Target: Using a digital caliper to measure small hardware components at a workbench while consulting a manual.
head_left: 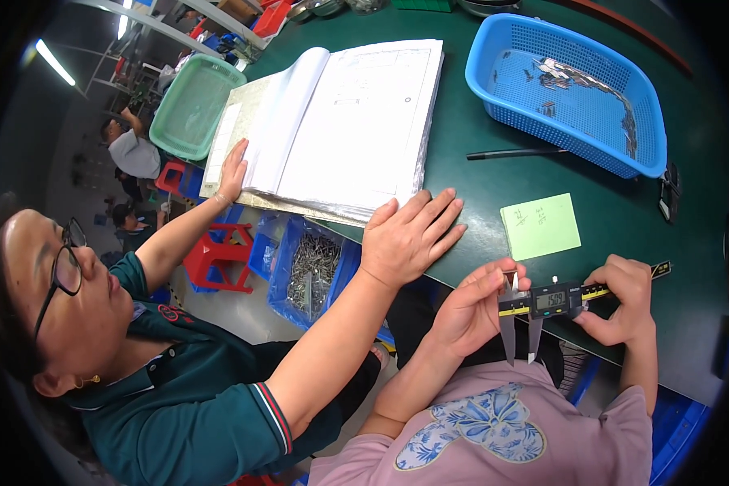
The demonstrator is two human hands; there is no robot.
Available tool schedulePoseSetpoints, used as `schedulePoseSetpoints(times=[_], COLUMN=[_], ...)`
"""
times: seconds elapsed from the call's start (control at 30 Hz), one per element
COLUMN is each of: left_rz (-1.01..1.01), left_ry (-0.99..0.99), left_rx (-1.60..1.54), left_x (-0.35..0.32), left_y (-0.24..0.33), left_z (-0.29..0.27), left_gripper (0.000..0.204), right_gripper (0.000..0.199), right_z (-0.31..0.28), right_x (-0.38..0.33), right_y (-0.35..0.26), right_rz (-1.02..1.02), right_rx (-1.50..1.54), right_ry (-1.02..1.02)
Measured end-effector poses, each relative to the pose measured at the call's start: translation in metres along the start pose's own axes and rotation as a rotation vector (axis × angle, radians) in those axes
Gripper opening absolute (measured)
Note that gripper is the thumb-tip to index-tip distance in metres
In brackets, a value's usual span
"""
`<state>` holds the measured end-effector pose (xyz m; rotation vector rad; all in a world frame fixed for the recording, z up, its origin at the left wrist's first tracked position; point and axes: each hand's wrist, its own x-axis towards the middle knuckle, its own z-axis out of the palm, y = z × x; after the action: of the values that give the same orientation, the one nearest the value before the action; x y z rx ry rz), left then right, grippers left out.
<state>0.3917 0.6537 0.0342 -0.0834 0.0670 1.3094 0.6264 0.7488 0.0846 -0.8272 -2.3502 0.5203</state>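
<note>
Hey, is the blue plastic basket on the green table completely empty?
No, the blue plastic basket holds a scatter of small metal parts on its bottom.

Both hands sit low in the picture, lifted up: left hand (471,312) pinching, right hand (624,300) curled tight.

Dark green table (478,190), open binder (340,121), blue basket (648,130), green tray (190,105), black pen (514,152), green note (540,225)

Binder (356,121) left of basket (648,154), note (540,226) between
</note>
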Motion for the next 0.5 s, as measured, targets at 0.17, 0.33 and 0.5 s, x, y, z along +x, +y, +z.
schedulePoseSetpoints(times=[0.17, 0.33, 0.5], left_rz=[0.000, -0.002, -0.005], left_ry=[0.026, 0.038, 0.008], left_rx=[0.000, 0.013, -0.017], left_x=[0.0002, 0.0002, -0.0006], left_y=[-0.0002, 0.0001, 0.0003], left_z=[0.0011, 0.0011, 0.0015], left_gripper=[0.022, 0.022, 0.023], right_gripper=[0.038, 0.039, 0.040], right_z=[0.0003, -0.0005, 0.0009], right_x=[0.0004, -0.0008, -0.0002], right_y=[-0.0004, -0.0001, 0.0007], right_rz=[0.000, 0.009, -0.001], right_rx=[0.000, -0.009, 0.010], right_ry=[0.007, -0.003, 0.004])
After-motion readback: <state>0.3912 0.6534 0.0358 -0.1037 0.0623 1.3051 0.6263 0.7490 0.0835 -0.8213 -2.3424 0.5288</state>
